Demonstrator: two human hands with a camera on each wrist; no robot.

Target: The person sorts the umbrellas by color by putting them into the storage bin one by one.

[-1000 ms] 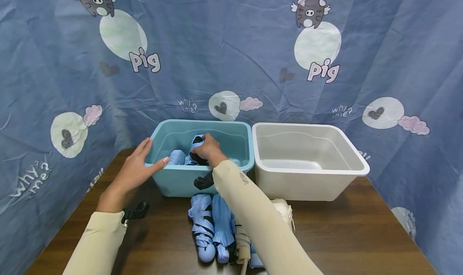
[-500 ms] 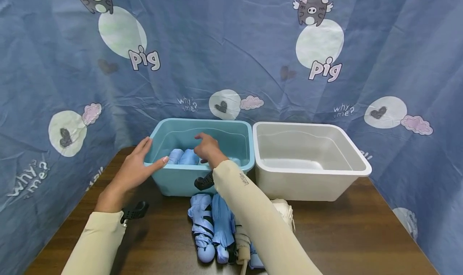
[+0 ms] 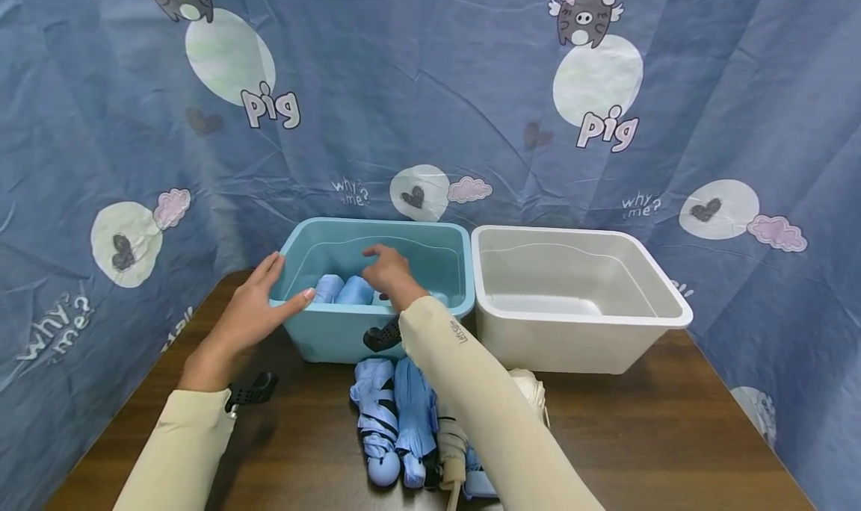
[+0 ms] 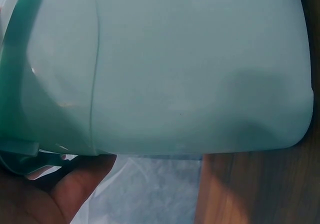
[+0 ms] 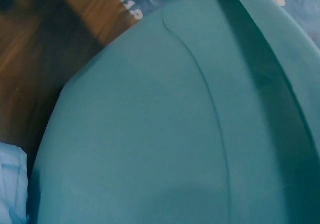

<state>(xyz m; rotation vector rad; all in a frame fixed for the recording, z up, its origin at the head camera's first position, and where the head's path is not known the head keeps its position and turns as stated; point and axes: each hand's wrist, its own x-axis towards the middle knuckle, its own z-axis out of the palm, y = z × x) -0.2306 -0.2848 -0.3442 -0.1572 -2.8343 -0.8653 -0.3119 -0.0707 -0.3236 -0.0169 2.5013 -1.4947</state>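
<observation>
My right hand [image 3: 392,274] is inside the teal bin [image 3: 346,335], its index finger stretched left and apart from the thumb. Just left of it lie two rolled light-blue umbrellas [image 3: 355,291], partly hidden by the bin's front wall. Some of the right fingers are out of sight. With straight, spread fingers my left hand [image 3: 249,313] rests on the bin's left rim, its thumb reaching along the front edge. In the left wrist view part of the left hand [image 4: 85,186] shows at the rim; the bin's wall fills most of both wrist views.
A white bin [image 3: 551,347] stands right of the teal one. In front, on the wooden table [image 3: 639,436], lie a blue umbrella with black stripes [image 3: 378,421], another blue umbrella [image 3: 413,421], a beige umbrella [image 3: 452,447] and a cream one [image 3: 531,391], partly behind my right sleeve.
One second ago my right hand held a blue umbrella with black parts upright in the teal bin. Now it lies down beside the other one, released. My left hand has stayed put.
</observation>
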